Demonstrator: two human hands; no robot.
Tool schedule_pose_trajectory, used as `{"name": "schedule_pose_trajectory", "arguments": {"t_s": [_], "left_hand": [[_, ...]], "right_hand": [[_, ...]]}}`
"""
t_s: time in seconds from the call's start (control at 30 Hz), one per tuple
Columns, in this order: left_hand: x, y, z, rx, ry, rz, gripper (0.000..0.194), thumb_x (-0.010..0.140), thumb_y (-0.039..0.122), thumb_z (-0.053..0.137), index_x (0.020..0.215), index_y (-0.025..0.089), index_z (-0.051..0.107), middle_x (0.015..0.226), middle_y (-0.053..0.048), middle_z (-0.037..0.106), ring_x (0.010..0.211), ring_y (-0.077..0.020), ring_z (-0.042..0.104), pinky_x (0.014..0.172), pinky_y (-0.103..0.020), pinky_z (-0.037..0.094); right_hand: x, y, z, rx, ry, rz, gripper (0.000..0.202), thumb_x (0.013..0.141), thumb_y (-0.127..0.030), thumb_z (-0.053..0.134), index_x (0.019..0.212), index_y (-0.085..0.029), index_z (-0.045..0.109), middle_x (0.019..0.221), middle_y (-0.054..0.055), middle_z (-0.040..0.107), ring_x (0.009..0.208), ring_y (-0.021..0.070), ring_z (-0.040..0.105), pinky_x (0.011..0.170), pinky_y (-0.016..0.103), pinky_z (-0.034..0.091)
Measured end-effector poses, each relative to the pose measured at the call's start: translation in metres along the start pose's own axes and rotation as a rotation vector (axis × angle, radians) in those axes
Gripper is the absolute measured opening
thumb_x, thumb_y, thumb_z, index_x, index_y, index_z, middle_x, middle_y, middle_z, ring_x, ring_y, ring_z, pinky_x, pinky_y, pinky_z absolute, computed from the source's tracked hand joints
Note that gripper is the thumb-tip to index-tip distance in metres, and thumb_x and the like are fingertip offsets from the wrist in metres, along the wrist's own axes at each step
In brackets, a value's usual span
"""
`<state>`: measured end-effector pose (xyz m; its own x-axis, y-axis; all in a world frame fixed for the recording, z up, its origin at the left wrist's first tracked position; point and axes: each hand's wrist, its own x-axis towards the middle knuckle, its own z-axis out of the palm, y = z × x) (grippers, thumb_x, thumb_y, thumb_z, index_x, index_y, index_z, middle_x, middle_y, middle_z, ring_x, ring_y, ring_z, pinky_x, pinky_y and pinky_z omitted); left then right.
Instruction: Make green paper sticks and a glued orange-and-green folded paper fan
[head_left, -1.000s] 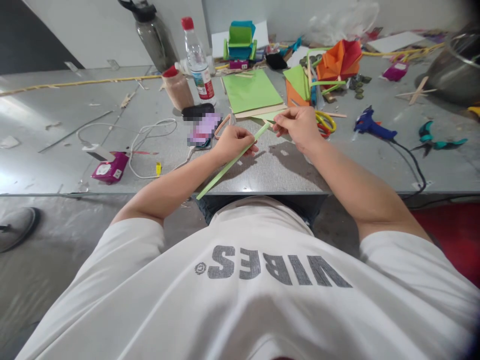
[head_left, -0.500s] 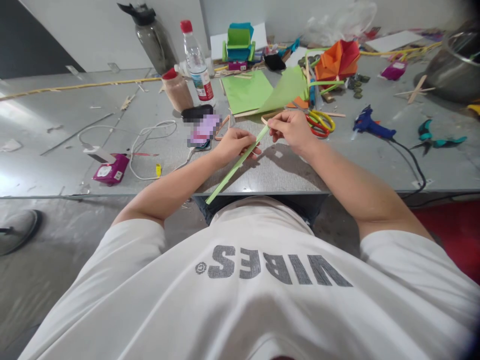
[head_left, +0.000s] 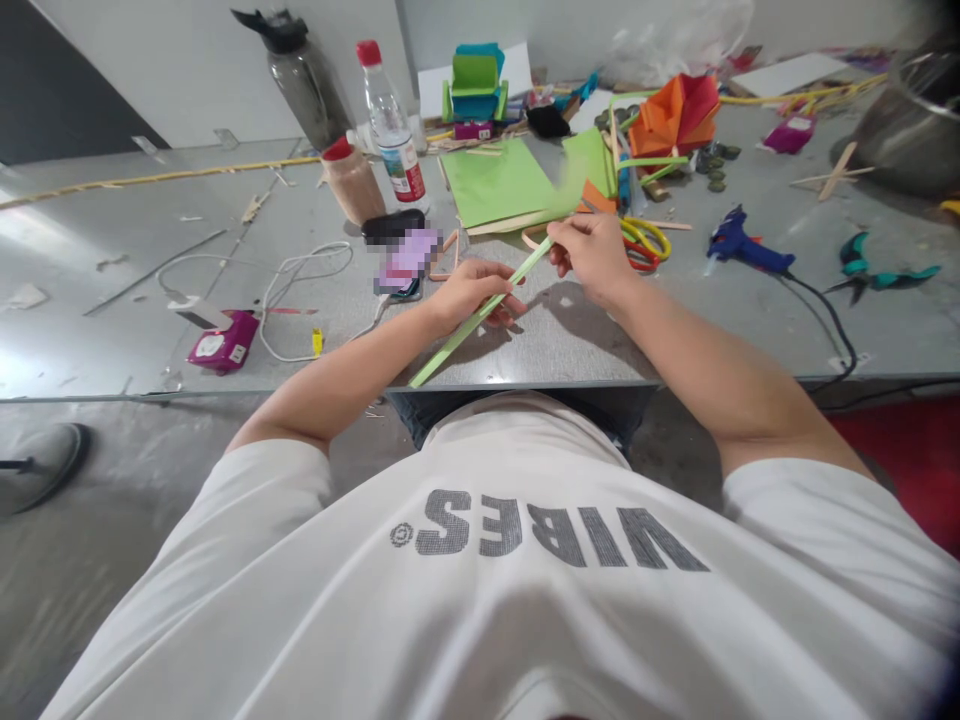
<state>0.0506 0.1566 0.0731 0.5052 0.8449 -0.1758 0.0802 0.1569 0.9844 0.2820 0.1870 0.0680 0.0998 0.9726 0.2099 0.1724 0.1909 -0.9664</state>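
Observation:
A long, narrow green paper strip (head_left: pixel 457 340) slants from the table's front edge up to the right. My left hand (head_left: pixel 484 292) is closed on its middle part, fingers around the strip. My right hand (head_left: pixel 586 255) pinches the strip's upper end. Just behind my right hand lie green paper sheets (head_left: pixel 495 185) and scissors (head_left: pixel 649 240) with yellow and red handles. A small wooden frame (head_left: pixel 448 256) rests between the phone and my left hand.
Left of my hands are a phone (head_left: pixel 409 262), a white cable, a purple box (head_left: pixel 223 342) and bottles (head_left: pixel 397 140). A blue glue gun (head_left: pixel 746 245) and teal pliers (head_left: pixel 885 272) lie right. Orange folded paper (head_left: pixel 675 118) and a green-blue paper chair (head_left: pixel 476 85) stand behind.
My right hand has shifted slightly right with the strip's upper end. The strip's lower end has risen a little. The raised green sheet behind my hands has moved and looks blurred.

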Motion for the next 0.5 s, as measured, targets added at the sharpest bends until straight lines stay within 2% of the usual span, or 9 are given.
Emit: {"name": "schedule_pose_trajectory", "arguments": {"t_s": [0.1, 0.27, 0.4, 0.5], "left_hand": [[-0.002, 0.001, 0.0, 0.03, -0.026, 0.002, 0.038, 0.082, 0.011, 0.07, 0.12, 0.013, 0.074, 0.078, -0.007, 0.085, 0.053, -0.0155, 0.074, 0.056, -0.024, 0.056], [0.0, -0.002, -0.006, 0.086, -0.022, -0.077, 0.026, 0.087, 0.012, 0.066, 0.109, 0.013, 0.078, 0.069, -0.005, 0.079, 0.048, -0.0137, 0.067, 0.051, -0.024, 0.052], [0.001, -0.004, -0.011, 0.086, -0.089, -0.08, 0.021, 0.091, 0.015, 0.066, 0.104, 0.013, 0.081, 0.067, -0.007, 0.076, 0.051, -0.015, 0.066, 0.053, -0.026, 0.053], [0.0, -0.006, -0.011, 0.101, -0.132, -0.064, 0.019, 0.092, 0.017, 0.066, 0.102, 0.014, 0.082, 0.063, -0.005, 0.071, 0.05, -0.0154, 0.063, 0.053, -0.026, 0.052]], "right_hand": [[0.008, 0.005, -0.006, -0.029, 0.076, 0.009, 0.044, 0.106, -0.034, 0.081, 0.069, -0.027, 0.059, 0.059, -0.001, 0.059, 0.05, 0.0135, 0.05, 0.052, 0.031, 0.051], [0.022, 0.008, -0.017, -0.094, 0.178, 0.008, 0.049, 0.11, -0.04, 0.079, 0.069, -0.029, 0.056, 0.056, -0.001, 0.054, 0.053, 0.0161, 0.05, 0.062, 0.036, 0.058], [0.029, 0.001, -0.034, -0.319, 0.281, -0.071, 0.057, 0.118, -0.023, 0.067, 0.063, -0.027, 0.054, 0.055, -0.002, 0.049, 0.059, 0.012, 0.046, 0.072, 0.033, 0.054], [0.033, -0.006, -0.054, -0.541, 0.31, -0.187, 0.064, 0.118, -0.017, 0.07, 0.058, -0.026, 0.048, 0.056, -0.004, 0.047, 0.064, 0.0116, 0.044, 0.078, 0.033, 0.048]]}}
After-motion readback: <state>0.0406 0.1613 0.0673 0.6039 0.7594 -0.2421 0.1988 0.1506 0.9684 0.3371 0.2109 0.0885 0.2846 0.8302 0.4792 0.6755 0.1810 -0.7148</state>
